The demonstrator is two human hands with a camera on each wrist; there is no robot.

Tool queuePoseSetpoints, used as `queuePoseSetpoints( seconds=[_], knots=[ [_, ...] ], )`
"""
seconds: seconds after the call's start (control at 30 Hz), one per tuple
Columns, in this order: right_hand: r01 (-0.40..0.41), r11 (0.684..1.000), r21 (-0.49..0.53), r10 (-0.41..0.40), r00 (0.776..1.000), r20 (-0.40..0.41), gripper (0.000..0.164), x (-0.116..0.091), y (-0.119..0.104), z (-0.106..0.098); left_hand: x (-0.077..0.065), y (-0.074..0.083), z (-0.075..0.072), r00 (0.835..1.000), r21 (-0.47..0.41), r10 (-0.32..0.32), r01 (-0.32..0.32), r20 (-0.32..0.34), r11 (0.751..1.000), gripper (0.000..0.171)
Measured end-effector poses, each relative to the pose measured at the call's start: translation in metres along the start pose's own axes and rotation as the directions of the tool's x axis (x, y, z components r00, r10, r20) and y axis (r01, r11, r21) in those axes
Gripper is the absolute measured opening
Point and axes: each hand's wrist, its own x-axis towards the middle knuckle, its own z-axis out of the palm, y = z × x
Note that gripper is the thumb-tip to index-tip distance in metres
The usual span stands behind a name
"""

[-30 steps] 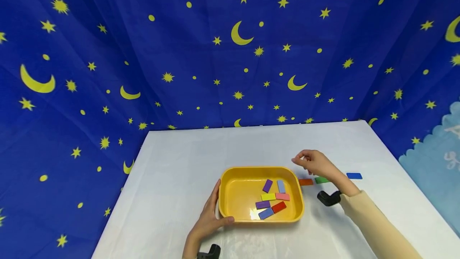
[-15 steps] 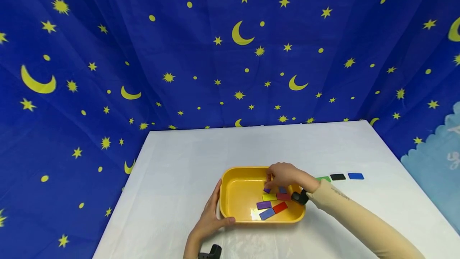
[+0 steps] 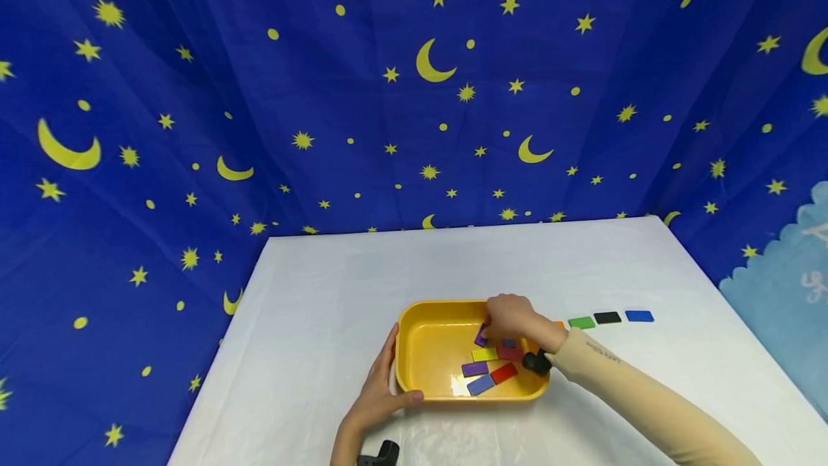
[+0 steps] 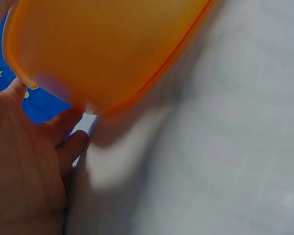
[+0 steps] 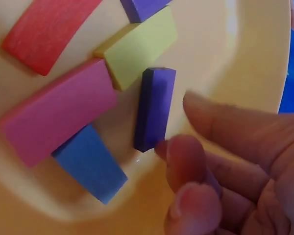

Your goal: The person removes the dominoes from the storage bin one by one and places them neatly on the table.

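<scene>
My left hand [image 3: 378,394] grips the left side of a yellow tray [image 3: 423,362], its thumb at the near rim. In the left wrist view its fingers [image 4: 63,125] reach the tray's edge. My right hand [image 3: 511,313] is inside the tray at the right, beside a purple block [image 5: 156,110]. A fingertip is right at that block's end, with a gap between thumb and fingers. Around it lie a pink block [image 5: 59,110], a light blue block [image 5: 90,164], a yellow block [image 5: 139,46] and a red block [image 5: 51,34]. Another purple block [image 3: 475,369] and a blue block [image 3: 481,385] lie nearer the front.
Right of the tray a row of blocks lies on the white table: orange [image 3: 559,323], partly hidden by the forearm, then green [image 3: 581,322], black [image 3: 607,317] and blue [image 3: 639,316]. A blue curtain [image 3: 362,92] with moons and stars hangs behind.
From above the tray's right end, my right hand has moved left and down into the tray by the purple block. Its forearm has uncovered the black block. My left hand has stayed on the tray.
</scene>
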Motion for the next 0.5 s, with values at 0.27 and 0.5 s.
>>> queuePoseSetpoints(
  seconds=[0.27, 0.5],
  knots=[
    [-0.019, 1.000, -0.014, 0.019, 0.999, -0.028, 0.024, 0.000, 0.009, 0.009, 0.000, -0.003, 0.001, 1.000, 0.021, 0.031, -0.031, 0.000, 0.999, 0.116],
    [0.008, 1.000, -0.013, -0.009, 0.998, -0.059, 0.039, 0.000, 0.006, 0.015, 0.000, -0.001, 0.001, 0.999, 0.034, 0.032, -0.032, -0.002, 0.999, 0.116]
  ],
)
